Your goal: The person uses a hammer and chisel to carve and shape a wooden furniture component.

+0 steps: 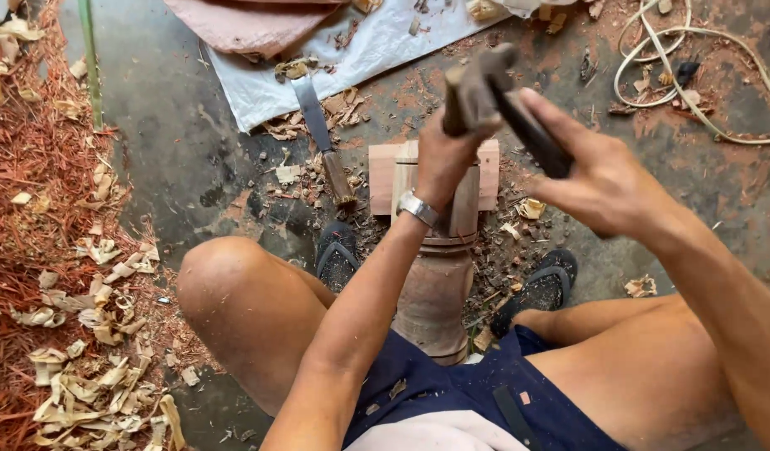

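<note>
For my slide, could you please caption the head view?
Left hand grips a chisel, right hand a mallet, over a turned post.

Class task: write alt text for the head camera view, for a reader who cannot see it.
Seated on a littered workshop floor, a person steadies a turned wooden post between the knees; the left hand grips a wooden tool, the right hand a dark handle. A large knife lies nearby among wood shavings.

This is a woodworking place, on a rough concrete floor [168, 150]. Wood shavings [93, 334] and reddish sawdust [26, 209] lie in heaps along the floor's left edge. A big knife [322, 138] and a carved wooden post [439, 284] sit among chips.
</note>
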